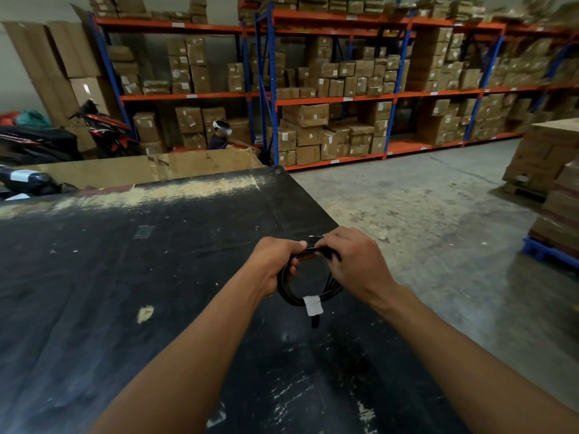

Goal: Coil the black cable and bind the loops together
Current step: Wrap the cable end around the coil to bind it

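Both hands grip a round coil of glossy black cable (308, 285) above a scuffed black table (125, 277): left hand (275, 264) closed on its upper left, right hand (357, 261) pinching the top. A white tag (313, 305), writing unreadable, wraps the bottom. Cardboard boxes (307, 115) fill orange-and-blue racks (272, 89).

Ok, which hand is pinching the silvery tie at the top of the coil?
The right hand; its fingertips pinch the tie, while the left hand grips the black cable.
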